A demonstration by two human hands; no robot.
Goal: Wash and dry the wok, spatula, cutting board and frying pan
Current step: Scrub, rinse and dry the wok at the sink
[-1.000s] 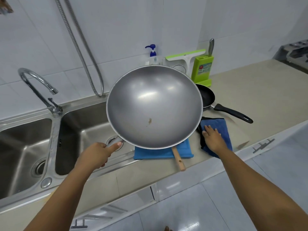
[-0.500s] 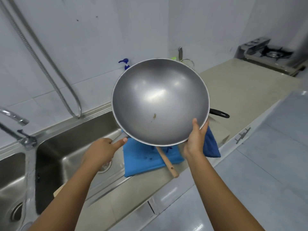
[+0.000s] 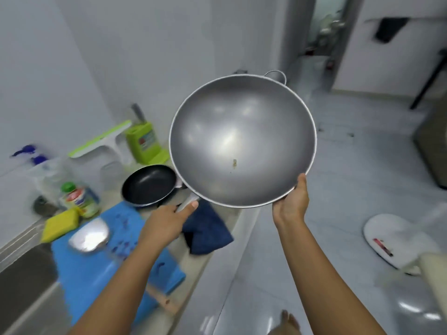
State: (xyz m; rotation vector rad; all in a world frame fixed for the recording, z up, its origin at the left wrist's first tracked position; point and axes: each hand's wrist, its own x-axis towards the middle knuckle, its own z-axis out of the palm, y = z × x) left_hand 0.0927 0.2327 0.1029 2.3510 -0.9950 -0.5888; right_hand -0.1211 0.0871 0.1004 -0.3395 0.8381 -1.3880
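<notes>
Head view: your left hand [image 3: 167, 221] grips the wok [image 3: 242, 141] by its handle, your right hand [image 3: 291, 204] clasps its near rim; held up, it tilts toward you, dark cloth [image 3: 205, 233] just below your left hand

No text is legible at this moment. Knife block [image 3: 144, 141]: a label with a red patch on pale blue, print blurred. Green-capped bottle [image 3: 81, 200]: a red-and-white label, wording unreadable. White object [image 3: 396, 240] on the floor: a red strip mark, too small to make out.
</notes>
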